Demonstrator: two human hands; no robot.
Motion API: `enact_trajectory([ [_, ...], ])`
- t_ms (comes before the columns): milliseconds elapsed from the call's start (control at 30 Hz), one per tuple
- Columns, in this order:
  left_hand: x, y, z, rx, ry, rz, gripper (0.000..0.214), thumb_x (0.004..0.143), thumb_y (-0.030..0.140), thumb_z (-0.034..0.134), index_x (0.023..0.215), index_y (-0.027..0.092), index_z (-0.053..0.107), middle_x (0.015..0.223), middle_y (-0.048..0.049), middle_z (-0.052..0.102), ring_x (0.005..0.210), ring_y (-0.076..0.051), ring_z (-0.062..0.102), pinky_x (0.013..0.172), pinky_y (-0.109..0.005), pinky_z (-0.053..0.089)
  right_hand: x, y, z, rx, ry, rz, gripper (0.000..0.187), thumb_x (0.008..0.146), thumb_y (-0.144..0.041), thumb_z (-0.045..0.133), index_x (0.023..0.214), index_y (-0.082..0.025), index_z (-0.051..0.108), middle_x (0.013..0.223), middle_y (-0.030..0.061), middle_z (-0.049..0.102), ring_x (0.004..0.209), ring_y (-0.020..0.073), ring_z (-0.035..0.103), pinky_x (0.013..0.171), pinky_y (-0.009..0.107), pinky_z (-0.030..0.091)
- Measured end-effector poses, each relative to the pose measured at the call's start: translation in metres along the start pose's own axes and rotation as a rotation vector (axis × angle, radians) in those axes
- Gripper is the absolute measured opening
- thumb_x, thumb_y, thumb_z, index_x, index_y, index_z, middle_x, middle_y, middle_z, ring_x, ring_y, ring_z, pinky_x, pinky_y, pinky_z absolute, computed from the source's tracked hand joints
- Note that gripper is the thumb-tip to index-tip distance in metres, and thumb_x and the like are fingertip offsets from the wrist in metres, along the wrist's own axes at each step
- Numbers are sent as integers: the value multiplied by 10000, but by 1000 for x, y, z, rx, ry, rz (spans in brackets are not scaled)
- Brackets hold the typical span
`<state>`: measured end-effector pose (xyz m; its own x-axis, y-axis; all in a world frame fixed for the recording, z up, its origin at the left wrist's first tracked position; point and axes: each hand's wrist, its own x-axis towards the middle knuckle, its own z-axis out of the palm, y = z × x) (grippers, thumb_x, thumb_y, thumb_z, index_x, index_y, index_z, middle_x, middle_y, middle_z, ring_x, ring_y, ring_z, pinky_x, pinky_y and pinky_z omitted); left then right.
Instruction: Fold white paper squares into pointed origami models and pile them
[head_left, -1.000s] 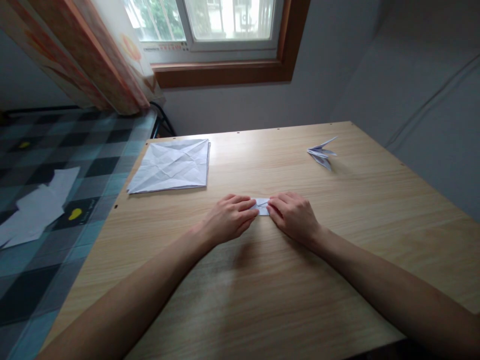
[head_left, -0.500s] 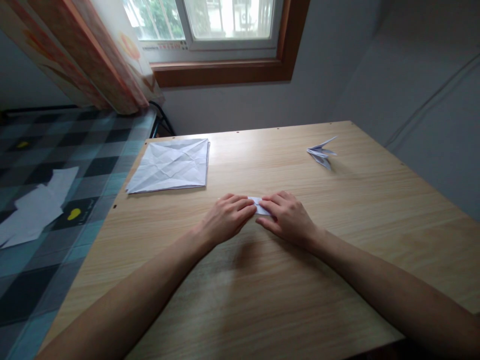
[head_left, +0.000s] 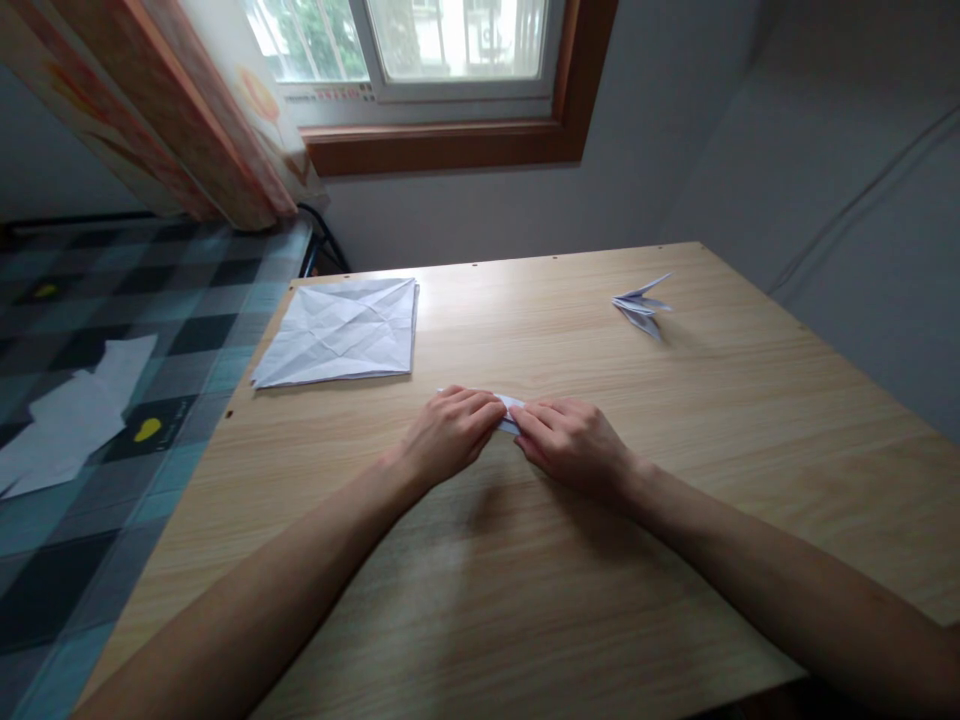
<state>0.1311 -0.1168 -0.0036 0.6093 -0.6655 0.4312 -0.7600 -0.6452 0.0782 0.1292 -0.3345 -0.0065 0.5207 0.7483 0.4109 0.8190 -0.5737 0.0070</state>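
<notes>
A small folded piece of white paper [head_left: 510,412] is between my two hands over the middle of the wooden table [head_left: 480,600]. My left hand [head_left: 456,428] has its fingers closed over the paper's left part, and a thin tip of it pokes out beyond the knuckles. From the other side, my right hand [head_left: 566,440] pinches the right end with thumb and fingers. Most of the paper is hidden under the fingers, so its full shape cannot be made out.
Creased square white sheets [head_left: 341,330] lie stacked at the table's back left. A folded paper piece with spread points [head_left: 643,305] rests at the back right. White paper scraps [head_left: 75,415] lie on the checkered cloth [head_left: 52,560] left of the table.
My right hand has shifted slightly down and its fingers have closed to a pinch on the paper. The paper's right end is now more covered; its left tip shows past my left hand.
</notes>
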Motion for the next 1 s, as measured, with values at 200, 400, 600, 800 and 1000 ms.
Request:
enact_trajectory([
  [200,1,1,-2,3,-1,15,195,979,233,467,940,177,650,1032,-57,738,973,-179,694,858,-307,494,-2,-1,-1,-41,-47,-34,198,895,-82,491,759,-151,618,759,88,674,671,187,612,600,291,404],
  [400,2,3,-5,1,-20,27,201,977,303,499,946,171,648,1008,-66,734,969,-189,689,848,-315,491,-3,0,1,-65,55,-13,202,904,-92,471,782,-167,615,709,43,662,616,165,595,538,292,330],
  [600,0,1,-4,63,-1,42,187,994,237,465,930,172,628,948,-55,738,909,-170,687,824,-309,476,-2,-9,-3,137,108,186,202,928,-201,493,835,-169,669,780,57,723,689,169,652,596,272,391],
  [800,-2,-2,-6,64,185,67,113,957,227,532,962,198,641,1032,-29,756,1019,-178,684,950,-361,453,2,6,-7,843,94,683,276,885,-437,611,935,-184,708,816,52,733,709,191,673,621,280,496],
  [1000,-6,6,-10,-5,398,159,163,960,159,493,976,241,633,1129,2,749,1216,-178,619,1070,-435,415,5,12,4,1517,40,733,360,820,-479,680,996,-168,722,885,45,731,720,151,637,645,263,492],
])
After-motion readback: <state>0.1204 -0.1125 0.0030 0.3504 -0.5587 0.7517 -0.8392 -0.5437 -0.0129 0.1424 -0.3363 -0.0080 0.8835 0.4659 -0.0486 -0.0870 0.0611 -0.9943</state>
